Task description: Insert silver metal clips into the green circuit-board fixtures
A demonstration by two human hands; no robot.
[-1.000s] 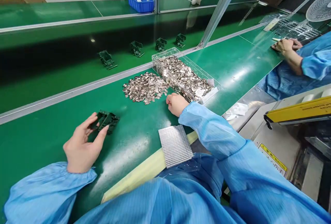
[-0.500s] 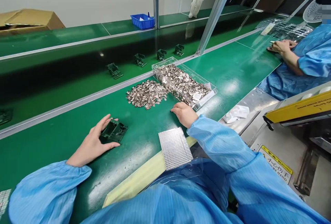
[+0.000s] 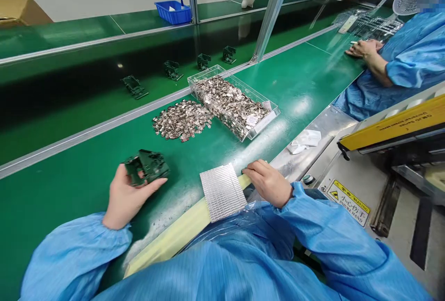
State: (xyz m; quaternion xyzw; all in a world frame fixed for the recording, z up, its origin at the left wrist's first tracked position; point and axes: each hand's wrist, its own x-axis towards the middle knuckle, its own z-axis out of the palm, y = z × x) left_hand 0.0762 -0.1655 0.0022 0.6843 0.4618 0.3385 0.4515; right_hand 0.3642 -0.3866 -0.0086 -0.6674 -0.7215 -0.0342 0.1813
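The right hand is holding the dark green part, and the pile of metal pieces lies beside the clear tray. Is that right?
Not quite: the left hand is the one holding the dark green part, as the head view shows. The pile of metal pieces does lie beside the clear tray.

Green bench (image 3: 83,185): heap of metal pieces (image 3: 183,119) and clear tray (image 3: 264,124) lay by far edge; yellow strip (image 3: 167,239) lined near edge.

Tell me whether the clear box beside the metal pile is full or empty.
The clear box is largely filled: small metal pieces lie heaped along its length.
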